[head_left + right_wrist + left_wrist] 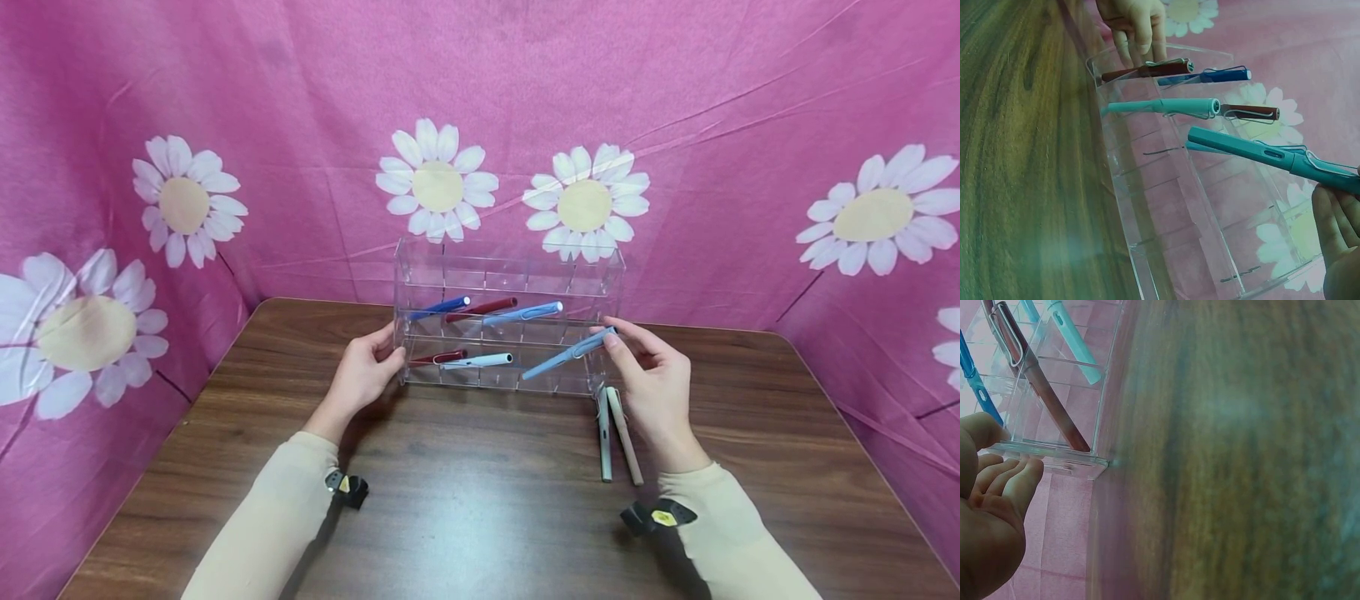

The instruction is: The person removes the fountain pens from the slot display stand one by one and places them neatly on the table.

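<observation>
- While the left hand (363, 371) pinches the left wall of the clear rack (495, 387), the right hand (660, 379) holds a mid-blue pen (564, 357) by its clip end, before the rack's right half.
- Whether that pen's far end is inside the rack's lower tier is hard to tell.
- The rack's upper tier holds, left to right, a navy pen (439, 308), a dark red pen (483, 309) and a bright blue pen (525, 313).
- Its lower tier holds a maroon pen (442, 357) and a pale blue pen (480, 361), toward the left.
- Near the rack's right front corner, a grey-green pen (604, 442) and a beige pen (626, 437) lie on the table (450, 517).
</observation>
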Available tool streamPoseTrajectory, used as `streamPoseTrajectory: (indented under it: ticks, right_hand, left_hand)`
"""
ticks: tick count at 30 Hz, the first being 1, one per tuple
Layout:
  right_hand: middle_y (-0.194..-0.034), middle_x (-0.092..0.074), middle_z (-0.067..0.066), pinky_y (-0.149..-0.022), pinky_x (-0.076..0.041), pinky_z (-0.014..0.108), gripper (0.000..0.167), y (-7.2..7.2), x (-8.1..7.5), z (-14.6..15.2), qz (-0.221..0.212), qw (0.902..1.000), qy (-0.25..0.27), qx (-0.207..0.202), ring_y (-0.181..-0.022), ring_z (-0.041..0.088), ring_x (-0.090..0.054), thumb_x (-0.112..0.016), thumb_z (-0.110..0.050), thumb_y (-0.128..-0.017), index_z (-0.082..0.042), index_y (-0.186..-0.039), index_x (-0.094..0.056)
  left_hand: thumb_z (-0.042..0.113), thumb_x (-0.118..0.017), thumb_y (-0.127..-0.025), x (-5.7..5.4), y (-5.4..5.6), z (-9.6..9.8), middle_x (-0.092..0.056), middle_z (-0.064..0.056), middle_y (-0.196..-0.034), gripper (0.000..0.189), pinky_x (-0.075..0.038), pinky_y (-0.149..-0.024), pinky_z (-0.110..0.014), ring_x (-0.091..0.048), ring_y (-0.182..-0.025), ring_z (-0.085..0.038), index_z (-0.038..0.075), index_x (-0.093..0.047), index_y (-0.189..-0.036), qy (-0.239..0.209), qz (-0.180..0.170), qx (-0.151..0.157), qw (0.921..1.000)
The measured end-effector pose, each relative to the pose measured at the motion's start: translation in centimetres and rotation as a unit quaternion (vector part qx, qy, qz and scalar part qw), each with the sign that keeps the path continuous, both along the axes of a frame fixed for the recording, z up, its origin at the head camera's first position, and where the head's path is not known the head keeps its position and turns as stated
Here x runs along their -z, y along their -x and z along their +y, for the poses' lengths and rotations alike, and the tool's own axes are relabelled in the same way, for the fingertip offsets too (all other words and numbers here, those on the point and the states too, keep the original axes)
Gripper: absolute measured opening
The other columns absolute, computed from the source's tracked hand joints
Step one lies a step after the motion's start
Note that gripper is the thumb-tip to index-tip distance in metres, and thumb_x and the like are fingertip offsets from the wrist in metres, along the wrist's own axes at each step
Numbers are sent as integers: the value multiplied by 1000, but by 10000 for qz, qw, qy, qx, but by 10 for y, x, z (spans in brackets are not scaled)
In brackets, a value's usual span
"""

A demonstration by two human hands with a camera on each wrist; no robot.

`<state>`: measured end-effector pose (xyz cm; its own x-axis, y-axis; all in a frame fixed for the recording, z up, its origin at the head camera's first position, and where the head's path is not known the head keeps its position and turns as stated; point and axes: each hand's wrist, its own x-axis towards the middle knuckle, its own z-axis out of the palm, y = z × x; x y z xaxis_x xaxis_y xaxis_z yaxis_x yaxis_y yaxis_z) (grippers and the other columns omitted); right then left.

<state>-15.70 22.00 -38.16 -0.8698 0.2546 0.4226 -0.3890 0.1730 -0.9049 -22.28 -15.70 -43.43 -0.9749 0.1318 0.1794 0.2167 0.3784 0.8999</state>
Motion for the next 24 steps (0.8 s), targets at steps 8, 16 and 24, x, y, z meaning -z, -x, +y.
streamPoseTrajectory:
  ticks: [8,16,24]
  right_hand:
    - [-99,-84,-17,-50,-23,28,27,-2,-5,5,27,9997,-119,225,-63,0,-53,-70,-5,-104,-3,-129,-78]
    - [-99,-84,-13,-68,-49,13,28,-4,-7,11,5,9998,53,181,-90,1,-75,-69,-5,-104,0,-131,-77]
    - [-99,-85,-9,-79,-56,18,28,-4,-10,18,56,9998,163,52,-90,3,-77,-68,-5,-105,0,-131,-76]
  left_hand:
    - [0,-61,-102,-1,0,0,-68,-28,-139,53,-49,-87,-4,-68,-126,-37,-5,-53,-154,54,-16,-20,10000]
    - [1,-61,-102,-2,0,0,-68,-28,-138,53,-49,-86,-4,-69,-124,-37,-5,-53,-154,87,-30,-36,10000]
    - [1,-61,-102,-3,0,0,-68,-28,-140,53,-54,-95,-15,-68,-126,-37,-5,-53,-154,151,-53,-55,9999]
